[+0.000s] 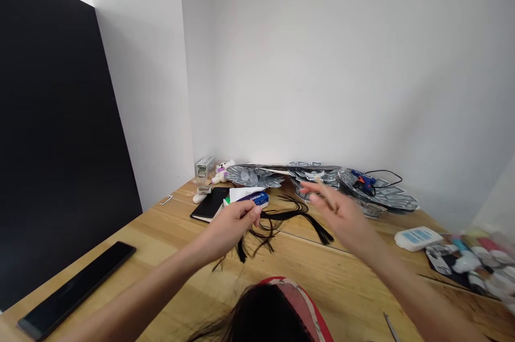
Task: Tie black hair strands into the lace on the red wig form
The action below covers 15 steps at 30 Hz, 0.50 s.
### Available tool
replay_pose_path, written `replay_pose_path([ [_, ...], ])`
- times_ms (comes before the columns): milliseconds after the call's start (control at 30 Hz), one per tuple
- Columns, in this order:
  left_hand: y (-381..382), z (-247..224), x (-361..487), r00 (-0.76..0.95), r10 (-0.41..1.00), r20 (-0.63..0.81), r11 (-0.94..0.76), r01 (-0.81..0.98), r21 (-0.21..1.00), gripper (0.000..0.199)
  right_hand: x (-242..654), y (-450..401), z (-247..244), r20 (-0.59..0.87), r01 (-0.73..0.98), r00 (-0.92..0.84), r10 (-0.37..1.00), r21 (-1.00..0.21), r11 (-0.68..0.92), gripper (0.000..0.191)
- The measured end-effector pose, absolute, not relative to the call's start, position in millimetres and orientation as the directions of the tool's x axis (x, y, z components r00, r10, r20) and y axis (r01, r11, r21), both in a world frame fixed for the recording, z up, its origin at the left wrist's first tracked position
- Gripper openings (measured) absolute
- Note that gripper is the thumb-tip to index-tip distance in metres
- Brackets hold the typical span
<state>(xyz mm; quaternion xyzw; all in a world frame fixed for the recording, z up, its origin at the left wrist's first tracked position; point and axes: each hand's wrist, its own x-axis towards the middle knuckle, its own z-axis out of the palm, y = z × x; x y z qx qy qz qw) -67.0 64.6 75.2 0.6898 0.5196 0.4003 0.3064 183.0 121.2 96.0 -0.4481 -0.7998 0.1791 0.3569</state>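
Both forearms reach out over the light wooden table (pixel 169 240). The left hand (pixel 231 226) pinches a thin bundle of black strands (pixel 281 218) lying mid-table; the right hand (pixel 341 213), blurred, hovers with fingers spread, holding nothing visible. A blue glue gun (pixel 362 181) lies by the far edge.

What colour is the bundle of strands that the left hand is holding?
Black. The left hand pinches the strands over the wooden table; head view shows it.
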Motion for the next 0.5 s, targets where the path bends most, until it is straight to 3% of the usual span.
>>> replay_pose_path([
  [67,59.4,75.6,-54.5,0.192,0.950,0.246,-0.307,0.428,0.850,0.042,160.1,88.0,94.8,0.383,0.480,-0.475,0.793,-0.642,0.598,0.046],
  [167,53.7,77.0,-40.4,0.246,0.937,0.247,-0.323,0.344,0.882,0.048,141.6,64.6,85.2,0.304,0.418,-0.547,0.780,-0.708,0.569,0.056],
  [300,48.0,75.1,-35.7,0.222,0.954,0.200,-0.262,0.305,0.916,0.048,142.6,69.9,71.5,0.244,0.409,-0.537,0.807,-0.762,0.502,0.035],
  [500,47.4,60.0,-41.2,0.289,0.947,0.141,-0.230,0.304,0.924,0.036,153.4,83.7,56.8,0.212,0.354,-0.432,0.877,-0.854,0.381,0.041],
])
